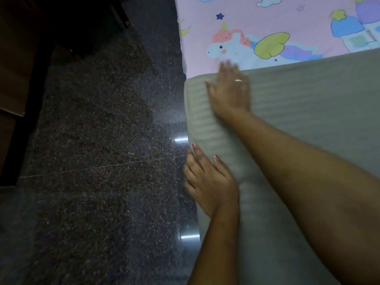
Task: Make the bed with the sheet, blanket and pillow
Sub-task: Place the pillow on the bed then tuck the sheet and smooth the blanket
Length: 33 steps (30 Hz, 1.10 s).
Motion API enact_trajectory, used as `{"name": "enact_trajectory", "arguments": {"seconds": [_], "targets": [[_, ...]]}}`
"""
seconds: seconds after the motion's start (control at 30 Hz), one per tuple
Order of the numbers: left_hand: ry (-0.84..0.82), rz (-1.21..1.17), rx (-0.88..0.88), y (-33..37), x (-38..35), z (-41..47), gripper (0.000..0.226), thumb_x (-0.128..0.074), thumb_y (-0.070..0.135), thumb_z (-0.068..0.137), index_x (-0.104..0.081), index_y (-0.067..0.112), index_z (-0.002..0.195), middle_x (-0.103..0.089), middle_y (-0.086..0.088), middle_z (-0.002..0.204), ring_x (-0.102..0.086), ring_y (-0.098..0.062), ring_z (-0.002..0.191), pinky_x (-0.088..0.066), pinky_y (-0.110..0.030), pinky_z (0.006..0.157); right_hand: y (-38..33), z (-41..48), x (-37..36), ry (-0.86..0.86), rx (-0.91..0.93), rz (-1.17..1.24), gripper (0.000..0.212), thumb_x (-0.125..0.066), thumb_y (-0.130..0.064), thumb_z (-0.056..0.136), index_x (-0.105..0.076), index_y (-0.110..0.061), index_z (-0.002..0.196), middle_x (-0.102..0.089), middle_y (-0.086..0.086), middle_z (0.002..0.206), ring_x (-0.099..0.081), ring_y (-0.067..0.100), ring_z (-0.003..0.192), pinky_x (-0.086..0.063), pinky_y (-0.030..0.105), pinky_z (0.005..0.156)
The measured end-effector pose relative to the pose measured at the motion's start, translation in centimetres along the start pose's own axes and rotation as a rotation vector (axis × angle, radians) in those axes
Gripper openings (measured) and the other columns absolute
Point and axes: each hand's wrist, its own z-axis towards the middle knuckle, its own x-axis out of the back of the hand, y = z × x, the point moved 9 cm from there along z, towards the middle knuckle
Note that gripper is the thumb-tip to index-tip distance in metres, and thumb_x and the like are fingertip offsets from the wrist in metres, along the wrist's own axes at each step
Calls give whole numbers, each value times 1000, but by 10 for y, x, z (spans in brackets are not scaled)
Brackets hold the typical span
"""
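Note:
A pale grey-green striped blanket (304,112) covers the near part of the bed. Beyond its far edge lies a pink sheet (267,21) printed with unicorns, clouds and stars. My right hand (230,89), a ring on one finger, lies flat with straight fingers on the blanket's far left corner, fingertips reaching the pink sheet; it is motion-blurred. My left hand (207,179) rests with straight fingers against the blanket's hanging left side at the bed's edge. No pillow is in view.
Dark speckled polished stone floor (98,151) runs along the bed's left side, with light reflections near the edge. Dark wooden furniture (18,79) stands at the far left.

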Motion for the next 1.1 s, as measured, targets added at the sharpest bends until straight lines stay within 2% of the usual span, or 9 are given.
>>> {"name": "enact_trajectory", "arguments": {"seconds": [0.07,0.2,0.3,0.37,0.47,0.57,0.67,0.83,1.1], "targets": [[-2,25,-22,2,0,0,53,-33,38,96,-39,15,143,-45,-4,142,-45,-26,123,-42,-45,92,37,1,-7,-51,-246,-13,70,-24,-55,97,-9,-15,153,-6,6,161,-5,25,148,-1,47,118],[-57,36,-29,4,-7,0,54,-30,38,96,-38,14,144,-45,-3,143,-45,-26,126,-41,-50,96,-20,5,-26,-271,133,-56,72,-19,-67,92,-7,-31,153,0,-3,161,3,27,148,3,53,116],[-53,109,-66,8,-2,2,54,-30,35,95,-41,12,143,-43,-4,146,-45,-29,129,-38,-57,98,-41,11,-10,-456,303,184,62,-24,-61,96,-15,-34,152,-5,-5,161,1,24,148,0,51,117],[-18,202,-171,25,3,5,55,-31,31,91,-42,12,142,-39,-6,149,-39,-29,134,-33,-60,101,-32,11,12,-385,311,343,56,-30,-52,99,-22,-32,151,-9,-4,161,-3,21,148,-3,44,118],[-100,242,-354,78,-10,11,54,-34,30,92,-40,15,143,-32,-6,152,-27,-26,142,-21,-57,109,15,13,28,-243,276,161,53,-27,-48,101,-21,-31,151,-6,-6,161,-1,18,148,0,43,118],[-315,169,-407,141,-58,15,57,-32,33,98,-15,18,151,-7,-1,160,2,-20,147,4,-50,115,73,8,20,-311,233,17,56,-23,-49,101,-15,-28,152,-2,-6,161,2,17,148,3,45,118],[-393,223,-442,187,-99,11,65,-29,38,98,-1,19,152,7,-1,160,12,-20,146,12,-49,113,127,13,21,-317,181,-32,58,-20,-51,100,-12,-29,153,-2,-6,161,1,16,148,4,45,118],[-305,328,-355,205,-115,12,63,-18,57,94,-3,34,150,6,0,160,11,-31,145,11,-64,107,202,26,45,-222,172,-197,62,-19,-57,98,-6,-30,153,-2,-7,161,0,15,148,1,44,118],[-408,332,-12,235,-129,35,89,-16,85,75,12,41,147,25,-18,153,25,-45,137,12,-78,92,323,31,91,-148,93,-240,67,-19,-61,96,-6,-30,153,-6,-7,161,-2,16,148,1,44,119]]}}
